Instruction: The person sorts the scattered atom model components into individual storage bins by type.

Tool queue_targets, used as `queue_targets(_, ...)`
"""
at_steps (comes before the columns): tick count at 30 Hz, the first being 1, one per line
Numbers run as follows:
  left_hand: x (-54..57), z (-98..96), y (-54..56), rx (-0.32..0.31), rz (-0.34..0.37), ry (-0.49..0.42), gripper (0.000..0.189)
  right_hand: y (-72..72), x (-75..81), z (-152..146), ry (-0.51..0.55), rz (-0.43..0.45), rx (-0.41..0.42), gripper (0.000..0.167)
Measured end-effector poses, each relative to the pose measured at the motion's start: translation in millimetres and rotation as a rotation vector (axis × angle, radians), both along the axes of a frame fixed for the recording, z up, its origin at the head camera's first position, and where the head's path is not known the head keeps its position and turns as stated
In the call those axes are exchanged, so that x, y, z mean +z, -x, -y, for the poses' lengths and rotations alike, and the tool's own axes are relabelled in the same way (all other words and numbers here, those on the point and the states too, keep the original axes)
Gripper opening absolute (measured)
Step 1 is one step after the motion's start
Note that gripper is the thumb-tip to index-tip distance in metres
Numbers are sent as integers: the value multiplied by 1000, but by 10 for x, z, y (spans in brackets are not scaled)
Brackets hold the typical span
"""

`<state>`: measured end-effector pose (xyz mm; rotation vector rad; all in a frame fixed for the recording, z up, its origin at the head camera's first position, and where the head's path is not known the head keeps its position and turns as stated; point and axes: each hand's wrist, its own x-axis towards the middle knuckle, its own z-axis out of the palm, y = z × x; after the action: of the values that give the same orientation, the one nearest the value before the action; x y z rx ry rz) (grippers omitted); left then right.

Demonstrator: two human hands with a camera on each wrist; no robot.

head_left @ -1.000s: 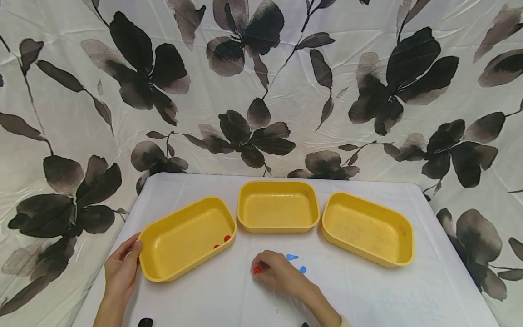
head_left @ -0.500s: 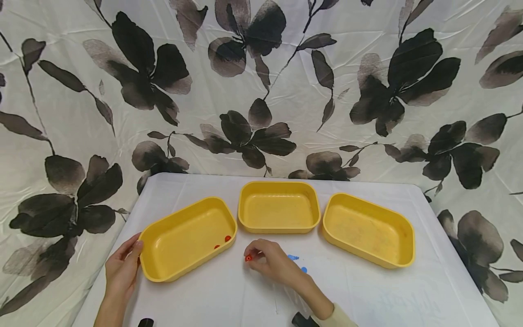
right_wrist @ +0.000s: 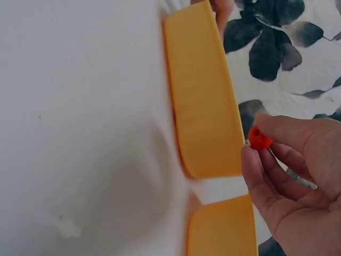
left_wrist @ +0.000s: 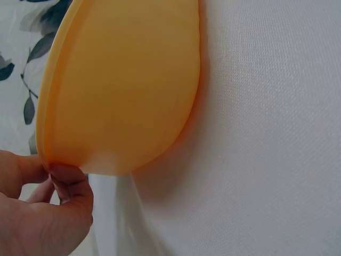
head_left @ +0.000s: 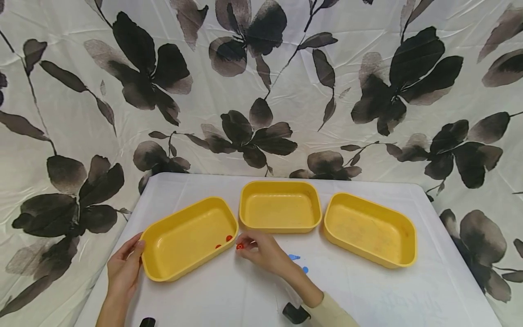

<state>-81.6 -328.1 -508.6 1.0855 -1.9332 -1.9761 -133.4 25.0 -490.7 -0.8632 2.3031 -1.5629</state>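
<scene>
My left hand [head_left: 124, 272] pinches the outer left end of the left yellow tray [head_left: 180, 247]. In the left wrist view, the thumb and fingers grip the tray's rim [left_wrist: 45, 128]. Two small red pieces [head_left: 229, 238] lie inside that tray near its right end. My right hand [head_left: 267, 256] holds a small red bead [right_wrist: 259, 137] with a hole in it, pinched between thumb and fingertips. In the head view this hand is right beside the tray's right end, with the bead [head_left: 239, 246] near the rim.
A middle yellow tray [head_left: 279, 211] and a right yellow tray [head_left: 367, 231] stand along the back of the white table. Two small blue pieces [head_left: 294, 257] lie right of my right hand. Black objects [head_left: 295, 313] show at the front, one by the right sleeve [head_left: 331, 313].
My right hand has moved left and away from me with the red bead, from near the blue pieces to the left tray's right end. The left hand has kept its grip.
</scene>
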Motion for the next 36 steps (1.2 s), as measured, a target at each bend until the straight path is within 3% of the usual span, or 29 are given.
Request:
queue_targets(28,-13,6,-6,-3,-15,5,50,207,54,433,86,34,-57,16)
queue_targets(36,-24,11,-8,2,-16,11,51,247,44,525,76,38,-34,15)
